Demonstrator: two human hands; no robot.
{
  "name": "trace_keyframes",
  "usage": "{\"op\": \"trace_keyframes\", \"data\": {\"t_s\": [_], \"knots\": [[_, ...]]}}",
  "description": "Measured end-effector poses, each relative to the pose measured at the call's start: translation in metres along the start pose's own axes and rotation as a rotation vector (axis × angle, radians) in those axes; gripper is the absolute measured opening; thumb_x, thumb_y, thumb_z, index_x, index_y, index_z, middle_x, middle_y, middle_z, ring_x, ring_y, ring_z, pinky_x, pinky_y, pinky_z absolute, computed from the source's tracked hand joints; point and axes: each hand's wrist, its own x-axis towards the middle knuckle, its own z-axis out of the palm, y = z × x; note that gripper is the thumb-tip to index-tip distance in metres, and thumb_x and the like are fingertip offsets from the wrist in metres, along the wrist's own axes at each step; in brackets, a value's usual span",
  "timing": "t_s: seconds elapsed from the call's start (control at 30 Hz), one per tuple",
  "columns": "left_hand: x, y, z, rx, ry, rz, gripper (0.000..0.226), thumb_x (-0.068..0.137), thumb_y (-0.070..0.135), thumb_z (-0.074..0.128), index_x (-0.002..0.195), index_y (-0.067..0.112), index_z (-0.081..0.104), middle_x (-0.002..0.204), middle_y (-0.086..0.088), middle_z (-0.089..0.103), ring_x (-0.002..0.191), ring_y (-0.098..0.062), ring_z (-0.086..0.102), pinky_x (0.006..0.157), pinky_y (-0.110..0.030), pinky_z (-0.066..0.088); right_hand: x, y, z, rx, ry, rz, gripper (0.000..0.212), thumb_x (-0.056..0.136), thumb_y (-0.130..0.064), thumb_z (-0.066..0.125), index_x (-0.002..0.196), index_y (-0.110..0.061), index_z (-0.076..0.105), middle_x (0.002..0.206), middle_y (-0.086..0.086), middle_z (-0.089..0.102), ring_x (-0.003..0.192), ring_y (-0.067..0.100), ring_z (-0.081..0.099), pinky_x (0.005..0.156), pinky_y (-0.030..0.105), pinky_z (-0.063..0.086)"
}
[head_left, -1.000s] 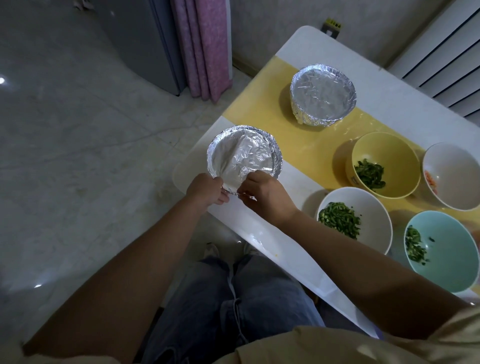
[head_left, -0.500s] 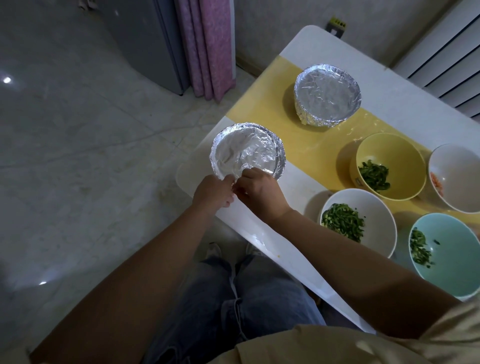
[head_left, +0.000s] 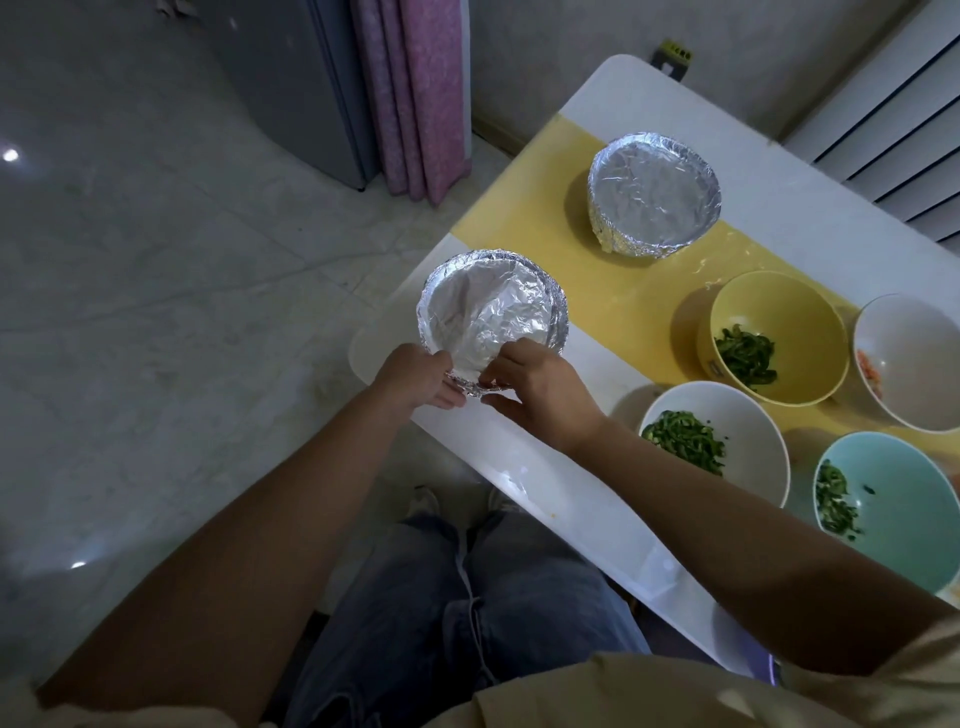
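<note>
Both hands are working at the near rim of a round bowl (head_left: 491, 312) lined with crinkled, shiny foil, sitting at the table's (head_left: 582, 499) left corner in the middle of the frame. Left hand (head_left: 423, 376) is pinching the folded foil edge with curled fingers, and right hand (head_left: 540, 387) is pinching it just beside, thumb underneath. A second foil-wrapped bowl (head_left: 654, 195) is sitting apart on the yellow strip (head_left: 524, 218), upper right.

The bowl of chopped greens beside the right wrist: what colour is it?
White: the round white bowl, shown best in the head view.
</note>
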Motion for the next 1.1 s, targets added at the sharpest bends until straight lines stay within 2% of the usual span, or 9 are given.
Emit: {"op": "trace_keyframes", "data": {"t_s": [0.1,0.23,0.47,0.57,0.67,0.73,0.9,1.03,1.1], "knots": [[-0.001,-0.004,0.001,0.001,0.039,-0.014,0.026,0.099,0.015,0.043,0.097,-0.009,0.054,0.094,-0.026,0.07,0.054,-0.021,0.068,0.037,-0.013,0.042,0.006,-0.007,0.006,-0.031,0.035,-0.008,0.003,0.078,-0.005,0.069,0.075,-0.006,0.068,0.072,0.008,0.059,0.067,0.03,0.058,0.054,0.032,0.046],[0.004,-0.014,0.003,-0.069,0.055,-0.086,0.055,0.091,0.049,0.057,0.092,-0.005,0.066,0.083,-0.016,0.073,0.073,-0.032,0.073,0.076,-0.037,0.06,0.015,-0.02,0.01,-0.061,0.085,0.035,0.011,0.069,0.003,0.073,0.067,-0.005,0.066,0.064,0.008,0.057,0.057,0.029,0.057,0.047,0.028,0.046],[0.006,-0.012,0.012,0.006,0.007,-0.044,0.018,0.096,0.004,0.044,0.098,-0.007,0.058,0.053,-0.005,0.067,0.057,-0.02,0.069,0.065,-0.028,0.055,0.018,-0.028,0.016,-0.058,0.057,0.036,0.015,0.068,0.0,0.076,0.06,-0.006,0.065,0.059,0.009,0.053,0.051,0.03,0.055,0.044,0.03,0.046],[0.0,-0.01,0.013,0.017,0.02,-0.052,0.016,0.095,0.009,0.04,0.09,0.002,0.053,0.073,-0.013,0.066,0.066,-0.024,0.063,0.044,-0.019,0.037,0.018,-0.026,0.015,-0.055,0.051,0.037,0.016,0.069,0.0,0.076,0.06,-0.005,0.064,0.058,0.009,0.053,0.051,0.03,0.055,0.044,0.029,0.046],[0.002,-0.011,0.013,0.003,0.05,-0.062,0.02,0.096,0.015,0.038,0.089,0.002,0.052,0.087,-0.016,0.067,0.077,-0.029,0.067,0.051,-0.025,0.034,0.019,-0.026,0.015,-0.061,0.053,0.044,0.013,0.069,0.002,0.074,0.061,-0.005,0.066,0.059,0.009,0.054,0.053,0.03,0.056,0.045,0.03,0.047],[0.008,-0.011,0.011,0.049,0.084,-0.046,0.024,0.097,0.015,0.039,0.084,0.0,0.053,0.09,-0.02,0.072,0.087,-0.031,0.071,0.051,-0.026,0.035,0.02,-0.026,0.016,-0.057,0.059,0.049,0.012,0.071,-0.001,0.073,0.062,-0.005,0.067,0.06,0.009,0.056,0.054,0.03,0.057,0.046,0.03,0.048],[0.01,-0.01,0.005,0.121,0.048,-0.007,0.031,0.098,0.013,0.037,0.076,0.0,0.054,0.052,-0.003,0.068,0.045,-0.011,0.065,0.04,-0.016,0.038,0.016,-0.022,0.009,-0.039,0.012,0.029,0.02,0.071,-0.016,0.082,0.08,-0.006,0.067,0.072,0.008,0.061,0.066,0.028,0.059,0.055,0.03,0.046],[0.013,-0.012,-0.001,0.055,0.077,0.027,0.027,0.096,0.013,0.039,0.082,-0.002,0.056,0.073,-0.017,0.073,0.07,-0.029,0.073,0.068,-0.028,0.055,0.006,-0.008,-0.001,-0.075,-0.031,0.025,0.022,0.067,-0.008,0.08,0.08,-0.008,0.063,0.078,0.007,0.059,0.071,0.03,0.057,0.055,0.033,0.047],[0.012,-0.014,-0.001,0.017,0.134,0.045,0.027,0.095,0.017,0.043,0.08,0.0,0.057,0.081,-0.018,0.073,0.066,-0.029,0.071,0.054,-0.02,0.054,0.003,-0.005,-0.002,-0.074,-0.02,0.018,0.015,0.069,-0.001,0.073,0.075,-0.009,0.062,0.074,0.006,0.057,0.07,0.029,0.056,0.054,0.032,0.045]]}}
